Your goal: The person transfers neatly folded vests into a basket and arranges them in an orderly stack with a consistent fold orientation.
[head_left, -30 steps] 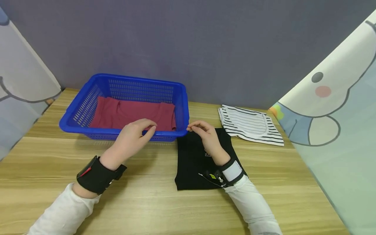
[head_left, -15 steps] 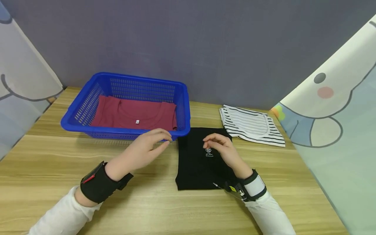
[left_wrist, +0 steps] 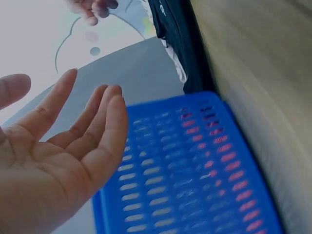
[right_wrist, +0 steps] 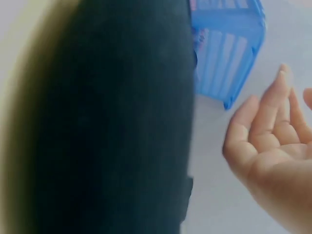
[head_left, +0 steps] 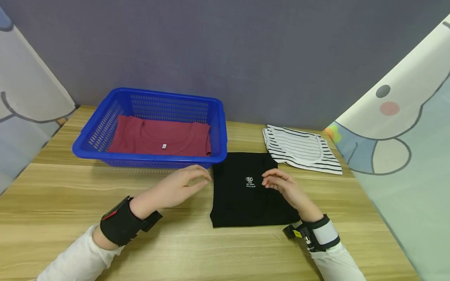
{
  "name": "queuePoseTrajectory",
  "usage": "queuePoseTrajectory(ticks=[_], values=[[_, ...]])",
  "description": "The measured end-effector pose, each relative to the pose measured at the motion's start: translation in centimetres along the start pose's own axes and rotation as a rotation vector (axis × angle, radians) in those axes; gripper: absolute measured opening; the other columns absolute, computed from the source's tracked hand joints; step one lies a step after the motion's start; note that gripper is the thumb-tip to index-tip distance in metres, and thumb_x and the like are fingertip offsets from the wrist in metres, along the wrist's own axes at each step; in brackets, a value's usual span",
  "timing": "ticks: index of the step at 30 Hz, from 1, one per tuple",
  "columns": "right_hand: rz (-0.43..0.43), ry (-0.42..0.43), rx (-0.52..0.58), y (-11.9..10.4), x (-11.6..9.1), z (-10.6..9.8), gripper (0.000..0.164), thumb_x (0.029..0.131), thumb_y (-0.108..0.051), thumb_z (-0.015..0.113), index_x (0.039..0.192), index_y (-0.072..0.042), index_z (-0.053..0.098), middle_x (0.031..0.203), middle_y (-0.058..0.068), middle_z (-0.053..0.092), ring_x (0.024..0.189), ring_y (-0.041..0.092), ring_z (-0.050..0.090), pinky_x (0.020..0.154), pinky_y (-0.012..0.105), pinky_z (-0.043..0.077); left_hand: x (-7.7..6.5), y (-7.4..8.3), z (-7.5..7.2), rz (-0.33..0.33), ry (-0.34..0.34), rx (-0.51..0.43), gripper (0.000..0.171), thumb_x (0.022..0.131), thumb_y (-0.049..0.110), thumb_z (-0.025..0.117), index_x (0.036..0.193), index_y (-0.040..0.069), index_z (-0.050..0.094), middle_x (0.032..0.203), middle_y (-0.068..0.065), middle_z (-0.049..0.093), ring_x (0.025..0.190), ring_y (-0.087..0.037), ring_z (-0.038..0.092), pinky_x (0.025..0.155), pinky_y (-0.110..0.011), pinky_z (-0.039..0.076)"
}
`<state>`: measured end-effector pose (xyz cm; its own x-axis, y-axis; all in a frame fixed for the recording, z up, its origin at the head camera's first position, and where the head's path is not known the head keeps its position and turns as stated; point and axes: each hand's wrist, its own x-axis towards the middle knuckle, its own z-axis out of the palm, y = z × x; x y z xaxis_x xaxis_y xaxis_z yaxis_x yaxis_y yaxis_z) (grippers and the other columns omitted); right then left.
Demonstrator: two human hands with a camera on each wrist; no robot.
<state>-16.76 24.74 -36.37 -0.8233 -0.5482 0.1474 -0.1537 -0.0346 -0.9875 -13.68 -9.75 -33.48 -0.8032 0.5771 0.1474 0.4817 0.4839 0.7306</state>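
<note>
My left hand [head_left: 177,188] hovers just in front of the blue basket's near right corner, fingers loosely bent and holding nothing. Over the right side of a folded black shirt [head_left: 242,207] is my right hand [head_left: 286,189], its fingers relaxed and bare of any object. The black shirt lies flat with a small white print near its middle. Inside the blue plastic basket [head_left: 149,157] rests a folded dark red shirt [head_left: 165,134] with a white tag at its neckline. The left wrist view shows the left palm [left_wrist: 53,165] beside the basket's slotted wall.
A folded white shirt with black stripes [head_left: 299,148] lies at the back right, next to the black shirt's far corner. A grey panel [head_left: 246,62] rises behind the wooden table [head_left: 183,249]. Cartoon-printed sheets [head_left: 397,156] stand at both sides.
Both hands have drawn back from the basket's front rim toward the right and nearer the body. The red shirt's tag and the black shirt's print have come into view.
</note>
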Motion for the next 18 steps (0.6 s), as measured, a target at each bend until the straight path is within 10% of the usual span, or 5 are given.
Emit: queuePoseTrajectory(ticks=[18], values=[[0.279,0.131,0.037,0.9,-1.2,-2.7,0.026,0.101,-0.009,0.040,0.099,-0.018,0.065,0.087,-0.008,0.066,0.079,0.006,0.061,0.077,0.020,0.052,2.6,-1.3,2.7,-0.294,-0.094,-0.461,0.042,0.101,0.026,0.042,0.134,0.000,0.047,0.137,-0.019,0.049,0.125,-0.032,0.048,0.101,-0.045,0.042]])
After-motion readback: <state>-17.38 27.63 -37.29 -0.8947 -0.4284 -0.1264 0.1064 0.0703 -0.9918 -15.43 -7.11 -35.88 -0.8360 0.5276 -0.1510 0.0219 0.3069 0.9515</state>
